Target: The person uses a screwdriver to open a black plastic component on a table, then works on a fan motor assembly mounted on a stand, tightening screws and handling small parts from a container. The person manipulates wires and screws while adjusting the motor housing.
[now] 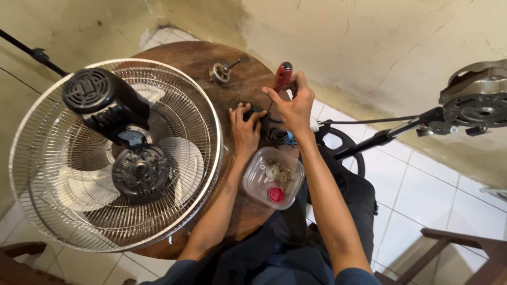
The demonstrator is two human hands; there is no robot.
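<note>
Head view: right hand (293, 108) grips a red-handled screwdriver (282, 77) upright. Left hand (245, 128), fingers curled, presses a small black part (257, 112) lying just left of the screwdriver.

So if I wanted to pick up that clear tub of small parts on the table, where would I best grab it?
Probably by the rim of the tub, thumb on one long side and fingers on the other, coming straight down from above. It sits upright and open, with a red cap and metal bits loose inside, so a level lift should keep them in. The left hand works close above it, so its near edge looks easiest.
</note>
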